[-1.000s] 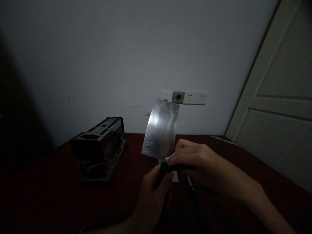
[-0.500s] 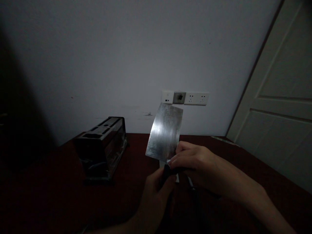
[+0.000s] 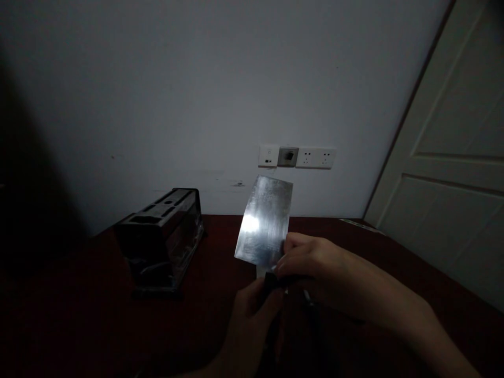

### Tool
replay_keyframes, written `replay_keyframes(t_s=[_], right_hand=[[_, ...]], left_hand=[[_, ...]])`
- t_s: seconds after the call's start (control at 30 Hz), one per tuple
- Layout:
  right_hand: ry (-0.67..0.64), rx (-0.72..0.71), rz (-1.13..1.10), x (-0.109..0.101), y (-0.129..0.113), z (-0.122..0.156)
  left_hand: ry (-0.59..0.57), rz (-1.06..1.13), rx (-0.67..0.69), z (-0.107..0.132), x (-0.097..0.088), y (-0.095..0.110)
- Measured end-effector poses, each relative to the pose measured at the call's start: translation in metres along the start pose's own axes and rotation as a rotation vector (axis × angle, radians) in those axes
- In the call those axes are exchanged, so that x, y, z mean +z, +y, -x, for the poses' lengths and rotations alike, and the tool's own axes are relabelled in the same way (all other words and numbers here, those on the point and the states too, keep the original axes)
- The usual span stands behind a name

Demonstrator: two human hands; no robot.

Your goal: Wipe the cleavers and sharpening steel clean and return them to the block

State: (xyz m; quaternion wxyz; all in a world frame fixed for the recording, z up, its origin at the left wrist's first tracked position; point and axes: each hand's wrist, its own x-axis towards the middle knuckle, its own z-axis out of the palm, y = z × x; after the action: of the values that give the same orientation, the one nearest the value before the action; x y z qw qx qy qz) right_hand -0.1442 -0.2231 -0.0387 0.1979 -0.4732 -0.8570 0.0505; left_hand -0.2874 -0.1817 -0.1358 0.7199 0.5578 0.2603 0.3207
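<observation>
The left hand [image 3: 252, 317] had fingers clamped on the cleaver [image 3: 264, 223], the right hand [image 3: 321, 265] curled alongside, its hold unclear, and steady support seemed needed next.

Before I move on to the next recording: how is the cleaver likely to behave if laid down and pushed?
The cleaver is probably stiff, since its broad metal blade shows no sag above the left hand. It may be slippery along the blade, which looks smooth and shiny. Being flat, it would likely slide rather than roll.
</observation>
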Motion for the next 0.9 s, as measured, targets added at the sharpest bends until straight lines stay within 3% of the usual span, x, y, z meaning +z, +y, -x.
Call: replay_keyframes(t_s=[0.33, 0.6, 0.9], right_hand=[[0.067, -0.019, 0.047, 0.011, 0.002, -0.009], [0.041, -0.024, -0.050, -0.001, 0.000, 0.000], [0.042, 0.009, 0.107, 0.011, -0.001, -0.006]], left_hand=[[0.058, -0.018, 0.045, -0.003, -0.003, 0.000], [0.048, -0.009, 0.036, -0.004, -0.002, 0.002], [0.042, -0.035, 0.045, -0.001, -0.002, -0.002]])
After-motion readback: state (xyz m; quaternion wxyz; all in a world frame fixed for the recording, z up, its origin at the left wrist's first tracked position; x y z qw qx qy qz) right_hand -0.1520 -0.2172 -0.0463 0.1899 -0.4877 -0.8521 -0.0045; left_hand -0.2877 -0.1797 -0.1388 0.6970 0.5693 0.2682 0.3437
